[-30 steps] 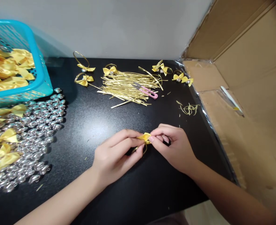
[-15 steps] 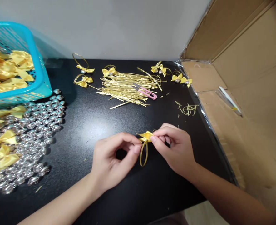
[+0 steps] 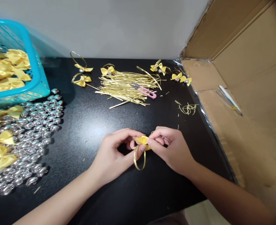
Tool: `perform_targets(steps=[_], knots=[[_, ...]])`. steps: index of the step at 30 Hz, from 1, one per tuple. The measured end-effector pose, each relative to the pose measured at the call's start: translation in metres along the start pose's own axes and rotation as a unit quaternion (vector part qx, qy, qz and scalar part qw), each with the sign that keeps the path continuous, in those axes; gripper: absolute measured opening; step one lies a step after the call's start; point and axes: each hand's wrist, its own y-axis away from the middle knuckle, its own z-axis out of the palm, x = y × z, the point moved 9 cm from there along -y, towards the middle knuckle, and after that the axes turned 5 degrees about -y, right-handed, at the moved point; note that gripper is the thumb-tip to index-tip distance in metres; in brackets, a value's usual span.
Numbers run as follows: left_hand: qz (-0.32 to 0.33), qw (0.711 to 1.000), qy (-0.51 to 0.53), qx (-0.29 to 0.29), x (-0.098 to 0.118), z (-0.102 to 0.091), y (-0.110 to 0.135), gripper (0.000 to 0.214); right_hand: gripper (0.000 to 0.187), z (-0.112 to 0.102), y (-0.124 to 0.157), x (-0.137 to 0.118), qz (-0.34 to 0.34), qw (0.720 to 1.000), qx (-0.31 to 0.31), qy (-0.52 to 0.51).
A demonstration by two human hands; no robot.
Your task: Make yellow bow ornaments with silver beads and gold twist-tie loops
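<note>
Between my hands is a yellow satin bow [image 3: 141, 140] with a loop of gold twist tie [image 3: 139, 169] hanging below it. My left hand [image 3: 120, 150] pinches the bow's left side, its thumb by the top of the loop. On the other side, the thumb and fingertips of my right hand [image 3: 168, 147] grip the right end of the bow. The fingers hide part of the bow's middle. Farther back lies a pile of gold twist ties [image 3: 121, 86] with pink thread snips [image 3: 147, 92] on top.
At left, a turquoise basket [image 3: 38, 78] holds yellow bows. Many silver beads [image 3: 41, 125] and several loose bows [image 3: 5, 159] spread before it. Bows with beads and gold loops [image 3: 82, 81] lie along the back. Gold trimmings [image 3: 188, 108] lie at right, near a cardboard wall [image 3: 250, 62].
My left hand has shifted its pinch onto the bow's left side. The bow and its loop have moved slightly left, and the loop looks wider. My right hand keeps its grip.
</note>
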Motion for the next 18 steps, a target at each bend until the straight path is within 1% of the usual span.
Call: perform_targets(steps=[3, 5, 7, 10, 12, 15, 18], knots=[[-0.053, 0.995, 0.07, -0.039, -0.009, 0.006, -0.001, 0.017, 0.015, 0.002, -0.001, -0.001, -0.001, 1.0, -0.013, 0.011], [-0.073, 0.988, 0.116, -0.067, -0.01, 0.01, -0.002, 0.013, 0.015, 0.003, -0.001, -0.002, 0.0, 0.999, -0.024, 0.022], [-0.084, 0.982, 0.148, -0.079, -0.011, 0.013, -0.003, 0.012, 0.014, 0.004, -0.001, -0.001, 0.003, 0.999, -0.031, 0.027], [-0.105, 0.975, 0.183, -0.07, -0.013, 0.013, -0.003, 0.018, 0.01, -0.001, -0.002, 0.002, 0.006, 1.0, -0.025, -0.014], [-0.122, 0.971, 0.197, -0.06, -0.017, 0.014, -0.003, 0.02, 0.016, -0.01, -0.003, 0.005, 0.004, 0.997, -0.008, -0.074], [-0.132, 0.971, 0.199, -0.028, -0.022, 0.01, -0.003, 0.019, 0.021, -0.032, -0.007, 0.008, -0.006, 0.984, 0.053, -0.172], [-0.115, 0.976, 0.183, 0.032, -0.022, -0.002, -0.004, 0.019, 0.016, -0.058, -0.008, 0.001, -0.039, 0.967, 0.126, -0.22]])
